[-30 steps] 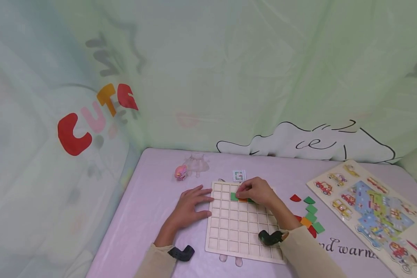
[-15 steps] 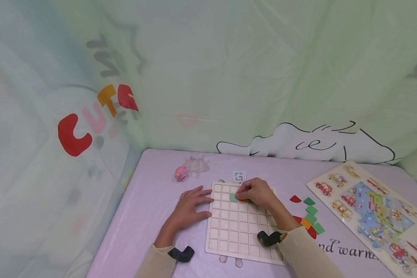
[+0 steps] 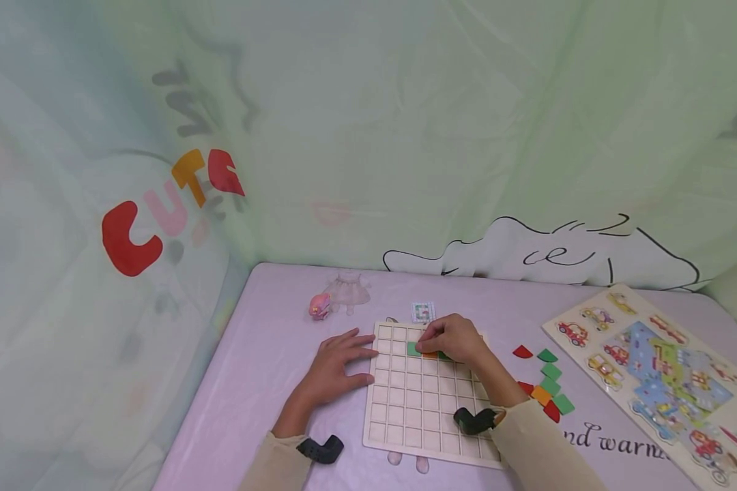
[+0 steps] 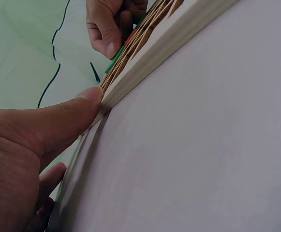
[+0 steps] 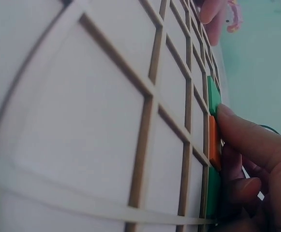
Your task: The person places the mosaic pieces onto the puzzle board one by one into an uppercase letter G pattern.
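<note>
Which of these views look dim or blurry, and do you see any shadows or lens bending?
Head: soft, even light, though the fine print on the card is unclear; left wrist: dim, with a shadow on the table beside the left hand; right wrist: hazy, the board bowed along one rim, the toy blurred.

From above, the head view faces down; close wrist views skim the shared gridded board.
</note>
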### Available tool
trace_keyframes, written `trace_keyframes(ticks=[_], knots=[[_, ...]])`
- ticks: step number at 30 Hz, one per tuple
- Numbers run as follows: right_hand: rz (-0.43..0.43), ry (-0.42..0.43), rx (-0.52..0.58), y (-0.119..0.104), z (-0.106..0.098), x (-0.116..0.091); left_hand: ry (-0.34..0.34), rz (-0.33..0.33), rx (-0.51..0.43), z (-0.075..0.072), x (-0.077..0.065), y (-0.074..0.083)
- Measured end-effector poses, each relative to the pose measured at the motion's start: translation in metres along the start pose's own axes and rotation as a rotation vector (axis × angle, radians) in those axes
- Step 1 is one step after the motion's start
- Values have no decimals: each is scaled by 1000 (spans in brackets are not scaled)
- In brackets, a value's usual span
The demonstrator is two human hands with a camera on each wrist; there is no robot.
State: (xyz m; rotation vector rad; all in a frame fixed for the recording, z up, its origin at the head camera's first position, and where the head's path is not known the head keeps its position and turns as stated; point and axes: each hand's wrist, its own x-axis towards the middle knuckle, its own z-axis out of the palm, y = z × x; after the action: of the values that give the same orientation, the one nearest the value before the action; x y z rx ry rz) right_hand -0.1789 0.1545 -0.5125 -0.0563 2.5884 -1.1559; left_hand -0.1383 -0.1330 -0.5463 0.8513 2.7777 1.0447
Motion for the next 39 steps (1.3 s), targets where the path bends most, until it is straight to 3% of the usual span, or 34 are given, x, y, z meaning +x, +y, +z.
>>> trace_keyframes(ticks=[23,33,39], knots=[[-29,-2,-39,-4,-3,-5,-6,-10,8,0,0,2],[-82,-22,-45,3,-21,-12,-5,-6,13,-1,0,2],[-56,3,-79,15,-43,-21,-5,1,10,-1,0,0]])
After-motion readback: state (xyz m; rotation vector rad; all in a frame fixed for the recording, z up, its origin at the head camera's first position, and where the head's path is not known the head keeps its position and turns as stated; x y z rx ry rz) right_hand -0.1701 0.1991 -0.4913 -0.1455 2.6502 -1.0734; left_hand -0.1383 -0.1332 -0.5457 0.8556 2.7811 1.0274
